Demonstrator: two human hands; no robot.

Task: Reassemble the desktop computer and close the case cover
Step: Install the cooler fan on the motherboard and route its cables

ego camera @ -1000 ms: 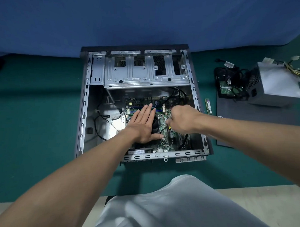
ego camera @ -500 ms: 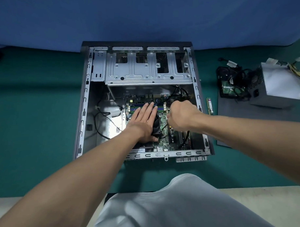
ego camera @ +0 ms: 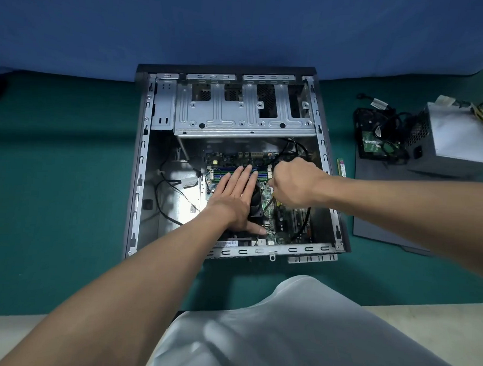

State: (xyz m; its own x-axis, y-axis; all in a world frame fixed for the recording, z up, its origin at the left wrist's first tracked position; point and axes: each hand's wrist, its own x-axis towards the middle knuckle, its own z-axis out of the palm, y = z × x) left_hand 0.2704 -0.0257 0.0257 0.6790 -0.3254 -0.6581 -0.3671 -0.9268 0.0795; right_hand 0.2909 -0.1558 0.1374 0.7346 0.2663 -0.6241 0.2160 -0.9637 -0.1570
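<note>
Computer case (ego camera: 141,179) is lying open on the green surface (ego camera: 57,182). My left hand (ego camera: 234,200) is pressing flat on its motherboard (ego camera: 273,225), and my right hand (ego camera: 295,184) is clenching a slim tool (ego camera: 269,205). The barcode label (ego camera: 227,243) is too blurred to read.

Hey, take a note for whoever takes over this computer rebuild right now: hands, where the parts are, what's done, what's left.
Left hand lies flat on the fan and motherboard inside the open case.
Right hand is curled over the board, seemingly gripping a small tool.
Done: motherboard sits in the case.
Outside, to the right: power supply and hard drive lie on the case cover, memory stick beside it.
Left: fit those parts, then close the cover.
</note>
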